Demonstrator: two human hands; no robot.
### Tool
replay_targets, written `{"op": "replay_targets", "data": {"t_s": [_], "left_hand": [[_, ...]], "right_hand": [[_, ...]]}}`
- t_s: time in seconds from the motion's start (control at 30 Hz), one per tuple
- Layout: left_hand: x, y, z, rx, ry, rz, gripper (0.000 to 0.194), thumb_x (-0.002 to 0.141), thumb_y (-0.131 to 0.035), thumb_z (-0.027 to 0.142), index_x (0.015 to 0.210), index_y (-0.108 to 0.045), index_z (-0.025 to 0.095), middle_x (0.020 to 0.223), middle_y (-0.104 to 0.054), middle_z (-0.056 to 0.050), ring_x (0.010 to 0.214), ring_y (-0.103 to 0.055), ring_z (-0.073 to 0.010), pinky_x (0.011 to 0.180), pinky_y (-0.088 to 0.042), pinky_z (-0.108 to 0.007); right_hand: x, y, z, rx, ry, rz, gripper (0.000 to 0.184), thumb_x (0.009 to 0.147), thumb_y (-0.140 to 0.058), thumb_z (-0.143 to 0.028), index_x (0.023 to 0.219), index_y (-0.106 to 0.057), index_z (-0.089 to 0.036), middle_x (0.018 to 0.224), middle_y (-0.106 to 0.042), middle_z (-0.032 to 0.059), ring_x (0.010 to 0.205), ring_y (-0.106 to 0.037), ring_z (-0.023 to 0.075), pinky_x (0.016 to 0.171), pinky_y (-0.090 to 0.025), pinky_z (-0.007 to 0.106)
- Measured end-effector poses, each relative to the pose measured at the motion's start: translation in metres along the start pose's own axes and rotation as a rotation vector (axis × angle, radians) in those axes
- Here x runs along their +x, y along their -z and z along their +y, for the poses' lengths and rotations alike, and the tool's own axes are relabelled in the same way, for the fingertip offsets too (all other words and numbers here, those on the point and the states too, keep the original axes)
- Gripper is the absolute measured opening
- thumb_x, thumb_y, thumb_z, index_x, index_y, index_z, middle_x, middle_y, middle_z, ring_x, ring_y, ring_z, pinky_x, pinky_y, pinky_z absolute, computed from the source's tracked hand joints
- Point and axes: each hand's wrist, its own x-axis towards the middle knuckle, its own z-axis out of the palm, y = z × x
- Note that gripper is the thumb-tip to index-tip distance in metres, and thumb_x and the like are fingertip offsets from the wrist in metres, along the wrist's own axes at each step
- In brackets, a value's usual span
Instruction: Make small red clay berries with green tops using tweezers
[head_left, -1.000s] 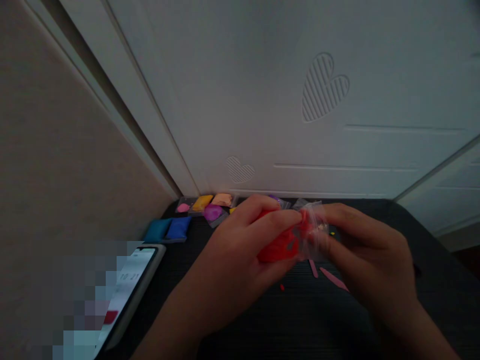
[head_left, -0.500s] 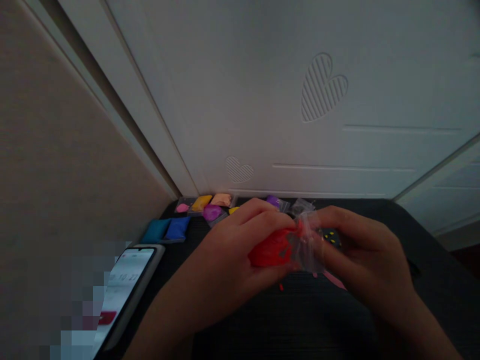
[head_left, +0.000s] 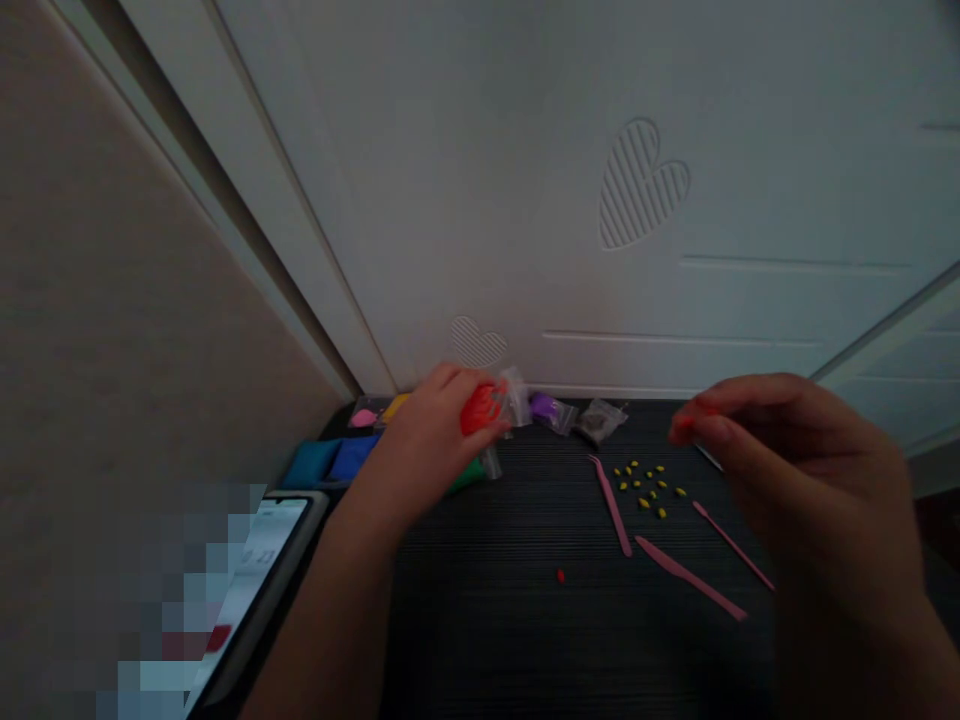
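Observation:
My left hand [head_left: 424, 440] is closed on a clear zip bag of red clay [head_left: 484, 408], above the row of bags at the back of the dark table. Off to the right, my right hand [head_left: 795, 470] pinches a small piece of red clay [head_left: 694, 420] between thumb and fingers, raised over the table. A tiny red bit [head_left: 560, 576] lies on the tabletop between the hands. Several small yellow-and-dark pieces [head_left: 645, 486] are scattered left of my right hand. Around them lie three pink modelling tools: one with a hooked tip [head_left: 613, 508], a knife [head_left: 690, 577] and a thin stick [head_left: 731, 543].
Bags of purple [head_left: 551, 410], grey [head_left: 600, 420], green [head_left: 469, 474], blue [head_left: 352, 458] and teal clay [head_left: 311, 463] line the table's back and left. A phone [head_left: 251, 590] stands at the left edge. A white door with heart reliefs [head_left: 643, 185] rises behind.
My hands have moved apart. The left carried the red bag left and back toward the other bags; the right drew away rightward with a piece of red clay, uncovering the tools and small pieces.

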Motion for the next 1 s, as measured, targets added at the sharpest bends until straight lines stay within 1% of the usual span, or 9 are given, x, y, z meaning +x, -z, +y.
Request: {"op": "replay_targets", "data": {"t_s": [0.07,0.13,0.2,0.33,0.4,0.5,0.63,0.8,1.0], "left_hand": [[0.006,-0.010,-0.012,0.077,0.032,0.005,0.037,0.078,-0.051,0.041,0.106,-0.053,0.016,0.103,-0.054,-0.007,0.095,-0.050,-0.0226,0.084,-0.040,-0.037],[0.010,-0.020,-0.018,0.105,0.016,-0.010,0.038,0.077,-0.052,0.042,0.105,-0.054,0.016,0.101,-0.055,-0.007,0.095,-0.050,-0.0234,0.085,-0.039,-0.037],[0.011,-0.032,-0.016,0.087,-0.039,-0.036,0.036,0.076,-0.053,0.043,0.103,-0.055,0.018,0.099,-0.057,-0.006,0.094,-0.050,-0.0231,0.084,-0.039,-0.037],[0.010,-0.063,-0.001,0.036,-0.180,-0.176,0.033,0.075,-0.055,0.043,0.099,-0.055,0.020,0.098,-0.057,-0.004,0.094,-0.050,-0.0218,0.081,-0.039,-0.033],[0.009,-0.080,0.002,0.070,-0.207,-0.271,0.032,0.073,-0.058,0.042,0.096,-0.055,0.021,0.097,-0.057,-0.004,0.091,-0.050,-0.0215,0.078,-0.040,-0.032],[0.009,-0.100,-0.002,0.090,-0.191,-0.309,0.031,0.070,-0.061,0.041,0.093,-0.057,0.020,0.092,-0.057,-0.005,0.088,-0.052,-0.0221,0.075,-0.040,-0.032],[0.009,-0.106,-0.007,0.096,-0.184,-0.304,0.031,0.072,-0.059,0.041,0.094,-0.056,0.020,0.093,-0.057,-0.006,0.090,-0.051,-0.0231,0.076,-0.040,-0.033],[0.009,-0.111,-0.002,0.102,-0.198,-0.300,0.031,0.072,-0.059,0.042,0.093,-0.056,0.020,0.094,-0.057,-0.006,0.092,-0.051,-0.0238,0.077,-0.039,-0.034],[0.009,-0.120,-0.001,0.107,-0.194,-0.293,0.032,0.073,-0.058,0.043,0.095,-0.055,0.020,0.096,-0.057,-0.007,0.092,-0.051,-0.0240,0.078,-0.039,-0.035]], "right_hand": [[0.001,0.004,-0.001,0.010,-0.020,0.006,0.014,0.073,-0.064,-0.022,0.086,-0.060,-0.027,0.078,-0.062,-0.0058,0.068,-0.058,0.0073,0.058,-0.046,0.016],[0.003,0.007,-0.001,-0.054,-0.014,-0.084,0.014,0.074,-0.063,-0.023,0.086,-0.059,-0.027,0.081,-0.062,-0.0056,0.072,-0.058,0.0078,0.063,-0.046,0.017],[0.005,0.007,0.000,-0.181,-0.013,-0.326,0.011,0.076,-0.060,-0.025,0.086,-0.060,-0.026,0.083,-0.062,-0.0048,0.074,-0.058,0.0087,0.066,-0.045,0.019],[0.001,-0.012,0.019,-0.478,-0.092,-0.966,0.010,0.078,-0.052,-0.024,0.081,-0.061,-0.024,0.074,-0.063,-0.0034,0.065,-0.056,0.0096,0.057,-0.038,0.021],[-0.008,-0.028,0.034,-0.602,-0.122,-1.105,0.011,0.076,-0.052,-0.023,0.081,-0.062,-0.023,0.074,-0.063,-0.0020,0.063,-0.055,0.0109,0.053,-0.034,0.022],[-0.019,-0.047,0.057,-0.726,-0.129,-1.246,0.014,0.071,-0.052,-0.019,0.079,-0.063,-0.021,0.075,-0.065,0.0004,0.064,-0.055,0.0126,0.052,-0.031,0.022],[-0.021,-0.057,0.073,-0.739,-0.148,-1.277,0.011,0.067,-0.057,-0.021,0.075,-0.065,-0.020,0.073,-0.065,0.0010,0.065,-0.056,0.0133,0.052,-0.031,0.022],[-0.030,-0.059,0.076,-0.756,-0.144,-1.226,0.016,0.074,-0.049,-0.019,0.078,-0.065,-0.019,0.077,-0.066,0.0041,0.072,-0.060,0.0163,0.056,-0.034,0.023],[-0.054,-0.046,0.071,-0.749,-0.129,-1.128,0.023,0.084,-0.038,-0.022,0.083,-0.061,-0.020,0.083,-0.065,0.0041,0.074,-0.061,0.0161,0.060,-0.038,0.025]]}}
